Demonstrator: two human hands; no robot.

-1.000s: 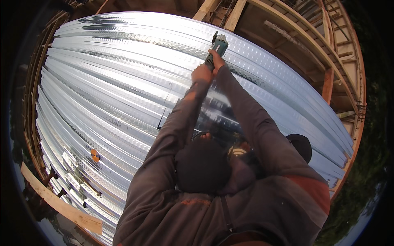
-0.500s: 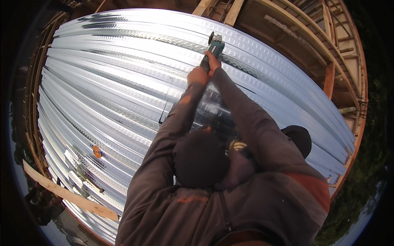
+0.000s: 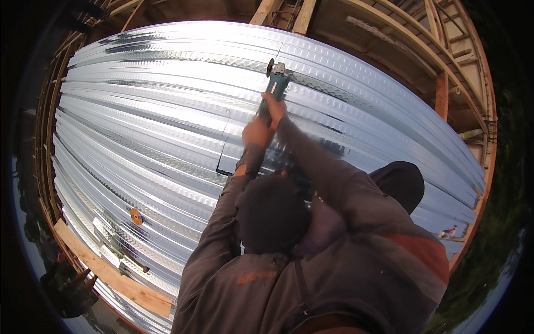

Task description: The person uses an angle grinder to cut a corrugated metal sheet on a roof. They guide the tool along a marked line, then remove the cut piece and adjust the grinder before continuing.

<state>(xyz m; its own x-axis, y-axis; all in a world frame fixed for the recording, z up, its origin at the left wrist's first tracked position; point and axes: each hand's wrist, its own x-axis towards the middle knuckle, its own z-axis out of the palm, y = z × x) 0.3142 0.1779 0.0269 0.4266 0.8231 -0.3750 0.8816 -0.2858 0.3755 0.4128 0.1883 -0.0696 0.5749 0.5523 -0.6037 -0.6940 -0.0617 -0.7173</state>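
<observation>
A green angle grinder (image 3: pixel 276 83) with a metal guard and thin disc is held out over ridged, shiny metal sheets (image 3: pixel 150 78). My left hand (image 3: pixel 255 133) is closed round the rear of its body. My right hand (image 3: pixel 276 108) grips it just ahead of the left. A thin dark line (image 3: pixel 278 50) runs across the sheet beyond the disc. A dark bent rod or wire (image 3: pixel 222 170) lies left of my arms. My knees and feet are partly hidden under my arms.
An orange disc (image 3: pixel 137 216) lies on the sheets at lower left, near a long wooden plank (image 3: pixel 105 267). Timber framing (image 3: pixel 442 97) with recesses borders the sheets at the top and right. Dark foliage shows beyond the right edge.
The grinder and both hands have moved toward me and slightly left. The thin line on the sheet beyond the disc is now visible.
</observation>
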